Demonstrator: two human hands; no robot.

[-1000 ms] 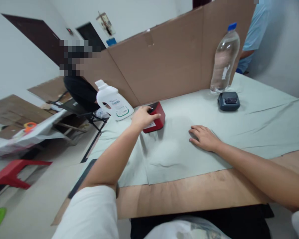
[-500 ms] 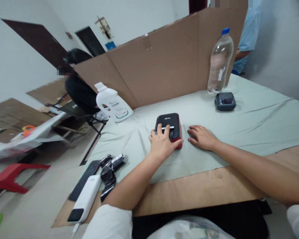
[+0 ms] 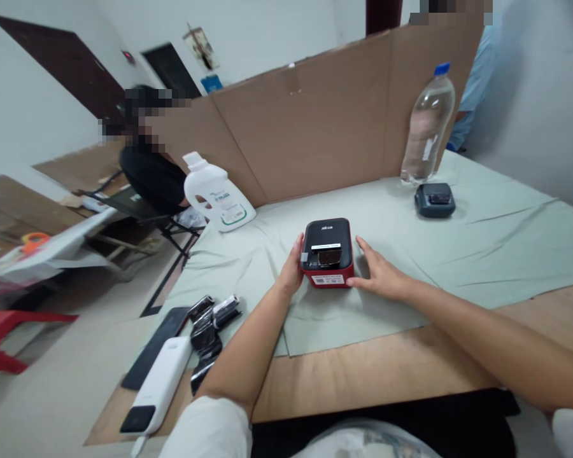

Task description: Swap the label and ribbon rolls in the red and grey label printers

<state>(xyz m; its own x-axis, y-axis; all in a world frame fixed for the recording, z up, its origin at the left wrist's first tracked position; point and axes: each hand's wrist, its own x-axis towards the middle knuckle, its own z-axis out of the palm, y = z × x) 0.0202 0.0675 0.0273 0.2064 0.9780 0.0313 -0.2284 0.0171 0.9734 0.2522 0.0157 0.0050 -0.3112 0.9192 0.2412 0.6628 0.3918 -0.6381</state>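
Red and black, the box sits on the pale cloth straight ahead, at twelve o'clock. The left hand lines its nine o'clock side, grip hard to tell; the right hand spreads at three o'clock. Level, matched pressure should steady it best. Unlike half a second ago, the left hand is off its top.

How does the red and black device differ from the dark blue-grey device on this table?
The red and black device has red sides; the dark blue-grey device shows no red. The red and black device sits between the left hand and right hand; the dark blue-grey device rests apart from them, near the clear bottle. Both are boxy with rounded corners and rest on the pale green cloth.
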